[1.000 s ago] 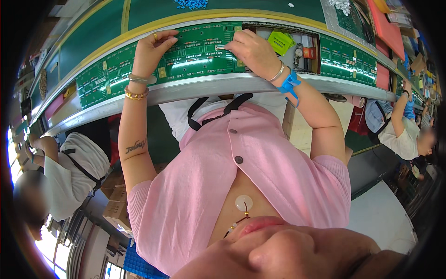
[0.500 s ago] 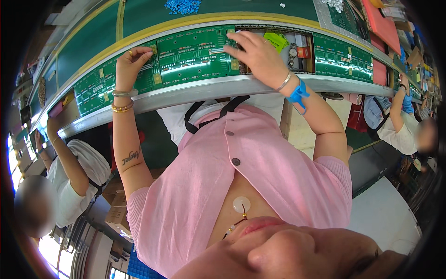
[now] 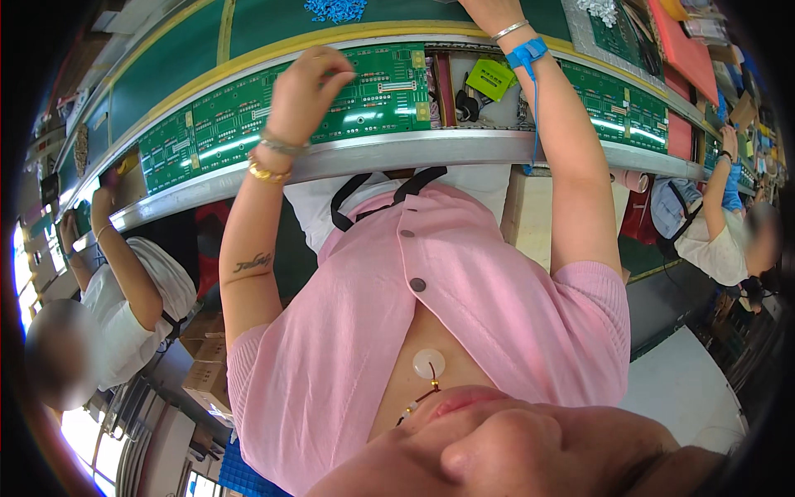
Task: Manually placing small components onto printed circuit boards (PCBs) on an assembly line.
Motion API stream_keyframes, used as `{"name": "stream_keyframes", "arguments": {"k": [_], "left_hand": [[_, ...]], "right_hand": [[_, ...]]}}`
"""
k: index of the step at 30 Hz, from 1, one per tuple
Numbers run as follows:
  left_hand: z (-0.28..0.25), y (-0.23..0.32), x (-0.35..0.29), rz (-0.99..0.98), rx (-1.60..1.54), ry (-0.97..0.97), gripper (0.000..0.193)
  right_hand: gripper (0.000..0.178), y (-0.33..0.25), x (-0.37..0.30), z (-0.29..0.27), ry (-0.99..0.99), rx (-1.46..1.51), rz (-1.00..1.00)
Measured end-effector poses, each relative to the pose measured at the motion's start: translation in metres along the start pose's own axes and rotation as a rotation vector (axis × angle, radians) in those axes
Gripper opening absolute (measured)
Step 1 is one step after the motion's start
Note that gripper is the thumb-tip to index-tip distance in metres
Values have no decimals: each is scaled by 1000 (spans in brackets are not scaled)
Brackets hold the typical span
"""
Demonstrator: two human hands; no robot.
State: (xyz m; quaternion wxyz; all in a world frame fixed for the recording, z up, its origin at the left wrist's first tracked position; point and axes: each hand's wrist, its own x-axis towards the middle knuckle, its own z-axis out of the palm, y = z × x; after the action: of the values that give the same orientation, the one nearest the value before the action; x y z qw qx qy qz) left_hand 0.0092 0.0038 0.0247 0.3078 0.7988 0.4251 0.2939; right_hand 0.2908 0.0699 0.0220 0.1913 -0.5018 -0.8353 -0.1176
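Note:
My left hand (image 3: 305,89) hovers over a green circuit board (image 3: 385,103) with small components in its holes. Its fingers are curled, thumb near forefinger, and anything between them is too small to make out. My right hand (image 3: 493,12) reaches past the rail to the far side and is cut off by the top edge, so its fingers are mostly hidden. Around the right wrist is a blue strap (image 3: 527,55) with a hanging cord. A second green board (image 3: 224,132) lies in line to the left.
A gap between boards shows a yellow-green packet (image 3: 490,79). Another green board (image 3: 617,103) lies to the right. Beyond the metal rail (image 3: 364,157) are piles of small blue parts (image 3: 335,9) and white parts (image 3: 596,9). Co-workers' arms (image 3: 124,257) appear at both sides.
My left hand has moved right along the boards. My right hand has left the board and stretched away, past the far rail. The boards have shifted slightly right.

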Motion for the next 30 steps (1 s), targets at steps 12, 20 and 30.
{"name": "stream_keyframes", "arguments": {"k": [12,20,30], "left_hand": [[32,5,18,110,363,-111,6],[34,9,21,127,398,-93,5],[15,-13,28,45,125,19,13]], "right_hand": [[11,-33,-23,-8,145,727,455],[12,-24,-27,8,84,1066,574],[11,-65,-47,-29,-37,783,389]]}}
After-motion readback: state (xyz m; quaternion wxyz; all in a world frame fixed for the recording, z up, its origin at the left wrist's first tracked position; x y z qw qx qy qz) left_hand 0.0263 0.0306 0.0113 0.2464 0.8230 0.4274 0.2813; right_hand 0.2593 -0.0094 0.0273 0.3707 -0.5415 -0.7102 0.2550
